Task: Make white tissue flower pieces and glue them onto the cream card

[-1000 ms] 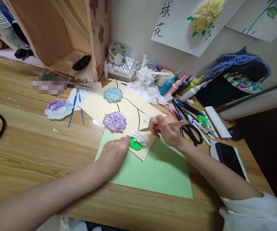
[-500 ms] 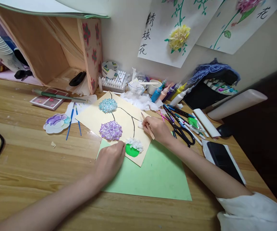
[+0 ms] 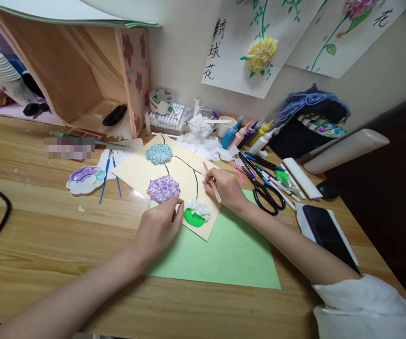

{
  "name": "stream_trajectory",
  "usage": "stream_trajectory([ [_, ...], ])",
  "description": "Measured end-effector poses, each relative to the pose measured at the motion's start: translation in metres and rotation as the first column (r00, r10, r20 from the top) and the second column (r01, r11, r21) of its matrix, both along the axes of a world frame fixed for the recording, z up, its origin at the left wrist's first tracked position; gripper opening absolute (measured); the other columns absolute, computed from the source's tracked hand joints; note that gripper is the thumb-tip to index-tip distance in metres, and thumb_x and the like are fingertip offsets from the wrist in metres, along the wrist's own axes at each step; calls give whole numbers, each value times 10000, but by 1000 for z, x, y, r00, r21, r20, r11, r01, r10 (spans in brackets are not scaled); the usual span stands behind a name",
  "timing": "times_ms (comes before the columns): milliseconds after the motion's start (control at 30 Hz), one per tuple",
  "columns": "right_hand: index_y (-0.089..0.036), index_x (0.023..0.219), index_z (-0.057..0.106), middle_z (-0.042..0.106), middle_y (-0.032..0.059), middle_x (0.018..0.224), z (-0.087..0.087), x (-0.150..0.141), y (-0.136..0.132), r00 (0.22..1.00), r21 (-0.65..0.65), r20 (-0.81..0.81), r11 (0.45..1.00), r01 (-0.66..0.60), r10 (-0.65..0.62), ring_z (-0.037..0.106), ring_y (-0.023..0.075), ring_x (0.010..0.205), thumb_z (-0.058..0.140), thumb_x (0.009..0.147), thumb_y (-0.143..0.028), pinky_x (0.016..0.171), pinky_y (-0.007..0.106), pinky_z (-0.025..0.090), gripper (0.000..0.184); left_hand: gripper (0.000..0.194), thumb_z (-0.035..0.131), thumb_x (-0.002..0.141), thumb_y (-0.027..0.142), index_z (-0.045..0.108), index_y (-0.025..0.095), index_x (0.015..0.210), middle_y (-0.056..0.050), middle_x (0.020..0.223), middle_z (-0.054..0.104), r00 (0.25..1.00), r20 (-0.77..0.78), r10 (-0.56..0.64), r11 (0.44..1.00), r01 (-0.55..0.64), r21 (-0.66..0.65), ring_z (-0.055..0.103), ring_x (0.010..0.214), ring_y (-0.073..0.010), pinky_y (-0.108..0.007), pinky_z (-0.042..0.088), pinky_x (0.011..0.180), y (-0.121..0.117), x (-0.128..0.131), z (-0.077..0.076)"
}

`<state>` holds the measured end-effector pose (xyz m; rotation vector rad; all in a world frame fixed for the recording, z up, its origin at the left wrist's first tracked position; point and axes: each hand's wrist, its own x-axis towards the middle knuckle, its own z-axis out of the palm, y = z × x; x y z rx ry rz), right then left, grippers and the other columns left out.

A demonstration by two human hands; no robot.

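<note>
My right hand (image 3: 224, 186) is closed around a pale wooden pencil (image 3: 216, 192), its pointed end tilted up and away. It hovers over the right side of a cream card (image 3: 188, 170). Curled with fingertips together, my left hand (image 3: 158, 226) is at the card's near-left edge; any small thing in its pinch is hidden. On the card are a blue paper-tuft flower (image 3: 159, 153), a purple one (image 3: 163, 189) and black drawn stems. Close to my left fingertips lies a green round patch (image 3: 194, 218), with white paper tufts (image 3: 198, 208) along its far side.
Green paper (image 3: 220, 261) lies under the card. Black scissors (image 3: 268, 197), pens and a phone (image 3: 330, 238) are to the right. White paper scraps (image 3: 203, 147) and paint bottles (image 3: 231, 139) stand behind. A palette (image 3: 86, 186) and brushes (image 3: 106, 176) lie left.
My left hand has lifted slightly, its fingertips shifting away from the green patch's edge. My right hand has drawn slightly left with the pencil; the white bit seen by its fingers no longer shows.
</note>
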<state>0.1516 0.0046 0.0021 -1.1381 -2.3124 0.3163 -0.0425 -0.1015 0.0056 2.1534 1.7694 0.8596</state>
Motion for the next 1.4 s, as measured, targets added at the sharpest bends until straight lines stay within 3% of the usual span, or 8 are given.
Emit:
stream_trajectory([
  [133,-184,791,514,588,20,765,25,-2,-11,949,-247,-315,967,-61,-21,560,140,676,596,756,-168,628,262,424,90,169,473,884,275,598,184,953,45,574,532,991,137,8,1000,-5,-23,499,514,-92,-212,321,529,3,-1,5],
  [300,-179,799,512,555,1,769,41,-3,-36,852,-561,-523,754,-343,-1,548,115,688,683,727,-233,619,234,446,194,259,461,891,369,559,202,1062,54,606,500,906,423,-33,963,143,-230,458,535,-90,-203,336,525,2,2,13],
  [400,-176,807,511,556,1,770,35,-3,-48,846,-600,-534,712,-363,-18,543,105,677,669,744,-229,605,220,445,178,246,473,876,406,584,201,958,59,569,456,850,525,-31,906,246,-344,430,530,-94,-207,319,506,0,5,12],
  [567,-178,816,510,578,12,779,27,2,-64,891,-567,-454,770,-292,4,554,111,672,621,784,-218,603,225,446,123,211,493,858,367,574,182,798,65,530,419,840,542,6,851,280,-444,387,495,-88,-210,284,479,-6,12,9],
  [700,-184,818,539,609,29,776,24,14,-75,928,-448,-367,862,-236,64,567,136,694,560,840,-283,619,255,440,104,180,496,852,320,598,186,789,59,521,445,902,428,-62,875,256,-411,407,494,-91,-213,280,486,-12,16,6],
  [800,-190,798,568,601,33,730,18,21,-79,913,-295,-381,916,-270,146,542,143,680,379,927,-348,641,283,416,278,165,495,853,296,609,187,805,55,527,467,935,348,-74,903,211,-375,422,497,-90,-212,285,499,-13,15,5],
  [1100,-185,617,544,464,3,545,26,12,-60,839,-277,-516,893,-353,171,426,121,519,209,955,-441,574,294,356,540,153,515,850,292,612,180,810,66,526,463,940,340,-13,966,100,-240,418,486,-75,-201,303,505,7,7,1],
  [1400,-216,544,434,443,4,479,45,-3,-42,826,-124,-322,844,-522,463,401,123,472,146,960,-440,523,284,323,553,147,517,838,277,609,175,785,60,530,494,961,277,-8,963,82,-256,444,491,-79,-209,300,512,11,10,-3],
])
